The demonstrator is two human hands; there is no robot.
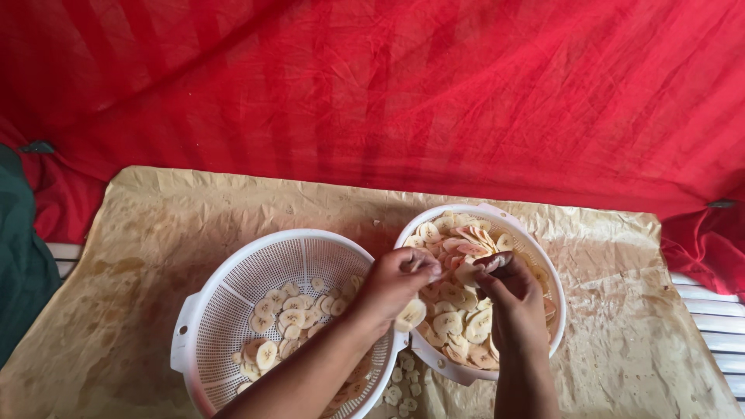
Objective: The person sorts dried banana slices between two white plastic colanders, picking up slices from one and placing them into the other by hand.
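White plastic colanders, two of them, sit side by side on a table covered in greasy brown paper. Both hands meet over the right colander, forearms coming up from the bottom edge. The left hand is curled, fingertips pinched on a slice, looks like, though it's hard to tell. The right hand is bent at the wrist, fingers closed on pale banana slices. Its palm side is hidden. Slices are thin, cream-yellow rounds, heaped in the right colander, sparser in the left colander. Red cloth behind.
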